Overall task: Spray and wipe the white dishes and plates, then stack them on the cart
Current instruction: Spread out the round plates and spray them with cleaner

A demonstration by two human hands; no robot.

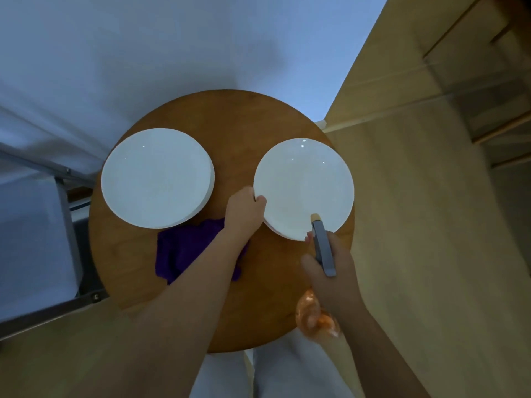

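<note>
Nozzle of spray bottle (323, 248), gripped in right hand (330, 271), points forward over right plate (304, 188). Left hand (244, 209) pinches that plate's near-left rim.

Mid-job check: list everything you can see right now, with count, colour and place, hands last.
round table: one, brown wood, centre of view
left plates: a white stack, count unclear, left side of table
right plates: a white stack, count unclear, right side of table
cloth: one, purple, crumpled on the table below the left plates, partly under the left forearm
spray bottle: one, grey head with orange nozzle and body, aimed at the right plates
metal frame: grey, far left
left hand: grips the right plates' near-left rim
right hand: grips the spray bottle
</note>
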